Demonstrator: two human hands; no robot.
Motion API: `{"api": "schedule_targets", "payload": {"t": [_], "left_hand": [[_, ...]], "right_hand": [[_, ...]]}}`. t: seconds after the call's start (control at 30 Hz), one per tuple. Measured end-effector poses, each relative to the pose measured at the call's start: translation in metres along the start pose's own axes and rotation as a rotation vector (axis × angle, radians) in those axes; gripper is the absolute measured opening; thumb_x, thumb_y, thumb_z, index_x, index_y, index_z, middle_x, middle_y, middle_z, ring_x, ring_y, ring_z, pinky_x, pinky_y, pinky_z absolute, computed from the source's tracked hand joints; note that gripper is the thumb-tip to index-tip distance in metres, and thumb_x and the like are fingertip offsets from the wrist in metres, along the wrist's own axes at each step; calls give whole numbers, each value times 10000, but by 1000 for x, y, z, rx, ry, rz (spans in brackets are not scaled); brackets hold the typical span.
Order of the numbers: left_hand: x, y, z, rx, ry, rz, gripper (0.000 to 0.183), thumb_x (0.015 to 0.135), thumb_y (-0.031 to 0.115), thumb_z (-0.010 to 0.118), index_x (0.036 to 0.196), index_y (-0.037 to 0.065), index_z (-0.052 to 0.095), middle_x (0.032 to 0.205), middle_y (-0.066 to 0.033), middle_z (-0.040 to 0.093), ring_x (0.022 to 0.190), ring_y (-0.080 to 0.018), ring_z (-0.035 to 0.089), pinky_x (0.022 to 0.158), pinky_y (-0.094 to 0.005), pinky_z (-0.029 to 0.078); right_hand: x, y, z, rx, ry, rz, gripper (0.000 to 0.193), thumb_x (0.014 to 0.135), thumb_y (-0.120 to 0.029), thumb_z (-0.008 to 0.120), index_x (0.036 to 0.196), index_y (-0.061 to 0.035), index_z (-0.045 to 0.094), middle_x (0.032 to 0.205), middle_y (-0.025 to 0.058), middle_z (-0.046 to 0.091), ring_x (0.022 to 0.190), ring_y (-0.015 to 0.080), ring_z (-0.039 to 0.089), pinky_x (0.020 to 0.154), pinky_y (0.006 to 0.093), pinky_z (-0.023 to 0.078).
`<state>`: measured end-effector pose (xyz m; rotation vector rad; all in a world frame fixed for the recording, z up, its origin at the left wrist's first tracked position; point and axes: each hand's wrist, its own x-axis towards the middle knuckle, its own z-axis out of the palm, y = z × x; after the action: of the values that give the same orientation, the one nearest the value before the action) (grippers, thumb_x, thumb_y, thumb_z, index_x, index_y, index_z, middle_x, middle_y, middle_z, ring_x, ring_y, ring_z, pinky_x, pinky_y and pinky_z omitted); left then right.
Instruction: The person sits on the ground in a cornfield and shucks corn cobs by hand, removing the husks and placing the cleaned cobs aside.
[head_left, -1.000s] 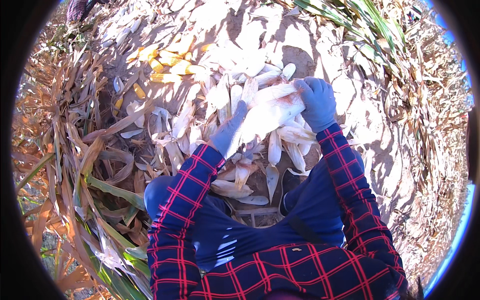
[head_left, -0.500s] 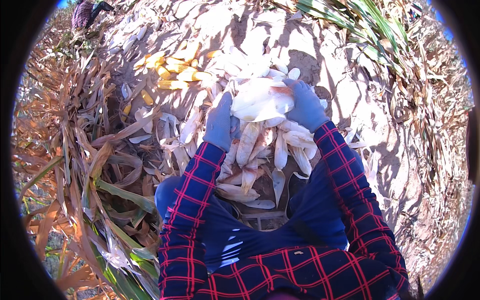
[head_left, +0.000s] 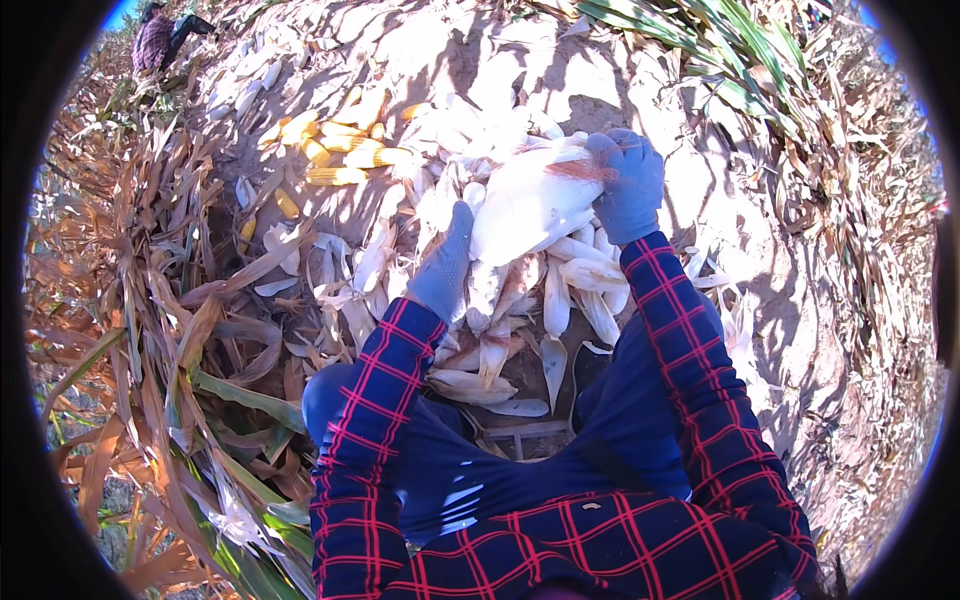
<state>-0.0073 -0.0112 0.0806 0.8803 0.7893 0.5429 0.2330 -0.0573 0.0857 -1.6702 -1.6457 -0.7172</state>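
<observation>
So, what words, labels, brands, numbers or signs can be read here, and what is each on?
There are none to read: no lettering shows on the left glove, right glove, pale corn husk or yellow corn cobs. The pale streaks on the blue trousers form no readable characters.

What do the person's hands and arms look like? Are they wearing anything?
Yes! The left hand and right hand wear grey-blue gloves that cover the fingers. The sleeves are long and dark blue, with red lines crossing into a checked pattern.
</observation>
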Motion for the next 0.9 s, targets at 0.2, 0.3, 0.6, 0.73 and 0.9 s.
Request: {"api": "schedule_targets", "payload": {"t": [0.2, 0.3, 0.6, 0.73, 0.9], "left_hand": [[14, 5, 6, -389, 127, 42, 414, 936, 475, 458, 1006, 88, 589, 564, 2, 521, 328, -102, 303, 326, -268, 295], [20, 6, -6, -425, 79, 43, 396, 932, 480, 465, 890, 105, 585, 461, 30, 411, 335, -106, 327, 330, -269, 275], [7, 14, -6, -85, 157, 197, 396, 913, 476, 509, 791, 107, 587, 454, 10, 441, 355, -93, 373, 357, -276, 295], [25, 0, -31, 694, 397, 122, 502, 878, 463, 575, 658, 13, 612, 517, -40, 553, 510, -197, 577, 492, -352, 443], [31, -18, -25, 1137, 232, 266, 639, 875, 597, 437, 792, 13, 682, 709, -177, 651, 691, -305, 639, 656, -399, 471]], "right_hand": [[-8, -17, 20, 13, 35, 184, 380, 687, -102, 661, 1057, -138, 581, 989, 87, 552, 895, 293, 546, 745, 397, 438], [-19, -19, 27, 115, -113, 163, 417, 716, -123, 658, 1120, -89, 560, 1050, 133, 561, 939, 319, 553, 811, 395, 447], [-64, 6, 49, 556, -823, 407, 554, 788, -164, 653, 1264, -12, 414, 1193, 231, 526, 1070, 376, 535, 921, 388, 428], [-59, 6, 37, 424, -917, 304, 561, 753, -237, 682, 1229, -39, 460, 1169, 222, 541, 1073, 362, 541, 930, 390, 431], [-35, 31, -7, 206, -807, 507, 609, 690, -324, 742, 1197, -58, 538, 1165, 172, 559, 1039, 305, 576, 905, 373, 453]]}}
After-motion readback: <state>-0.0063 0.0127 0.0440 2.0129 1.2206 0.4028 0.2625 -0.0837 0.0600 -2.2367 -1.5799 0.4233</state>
